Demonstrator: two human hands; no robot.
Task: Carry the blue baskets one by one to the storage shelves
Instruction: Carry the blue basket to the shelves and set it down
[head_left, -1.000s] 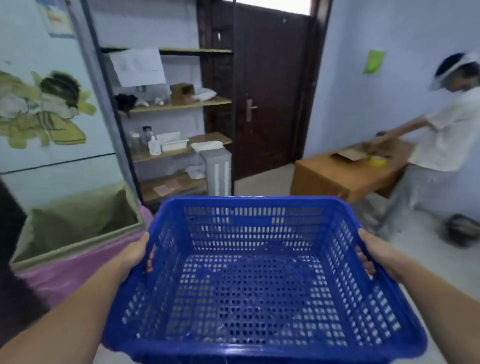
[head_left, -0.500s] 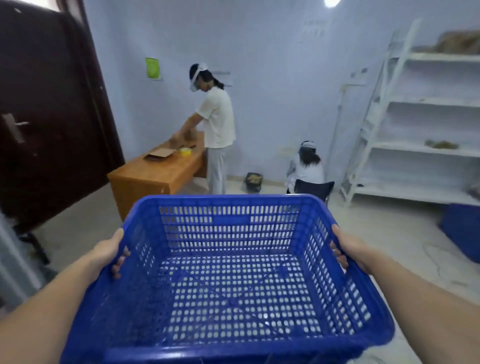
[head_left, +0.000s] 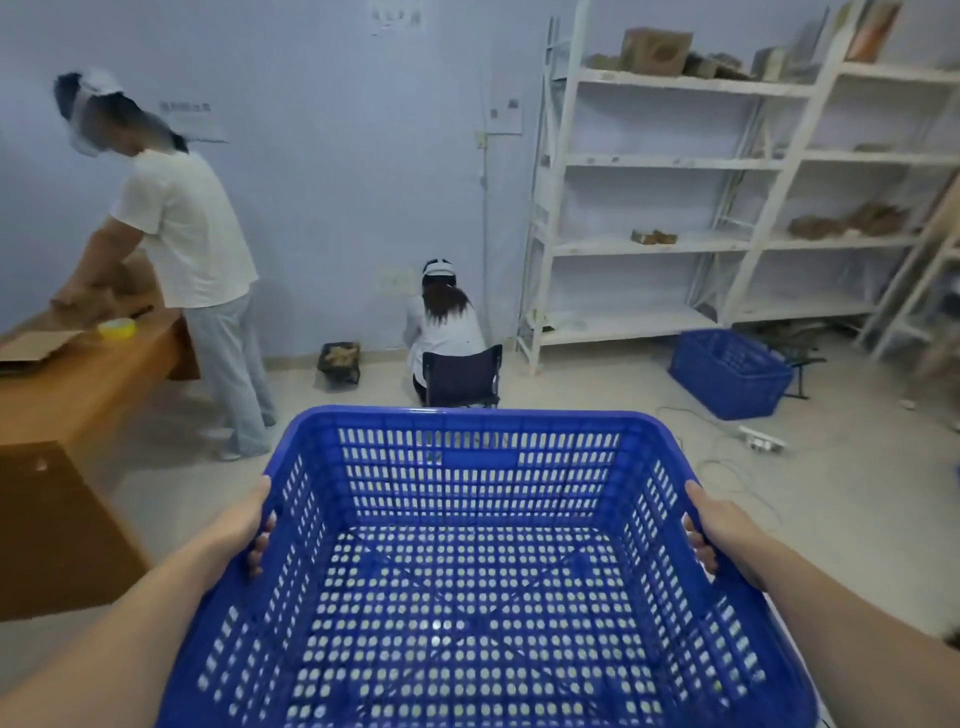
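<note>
The blue basket (head_left: 483, 582) is empty and held out in front of the person, level, above the floor and well short of the shelves. The left hand (head_left: 236, 525) clamps the left rim and the right hand (head_left: 719, 527) clamps the right rim, fingers curled over the edge into the wall slots. A grip on opposite sides most likely keeps the wide, light basket from tipping while it is carried.

Ahead and to the right stand the white storage shelves (head_left: 670, 161), mostly bare, with a few brown boxes and clumps on some levels. A second blue basket (head_left: 730, 374) sits on the floor just in front of them, which suggests that is the drop-off spot.

A cable and a power strip (head_left: 762, 441) lie on the floor between the carried basket and the shelves, a likely trip risk.

A seated person (head_left: 448, 332) and a standing person (head_left: 182, 249) at a wooden desk (head_left: 78, 384) work near the far wall.

Papers (head_left: 396, 15) hang on the wall, but their writing is too blurred to read. The basket shows no legible label.
</note>
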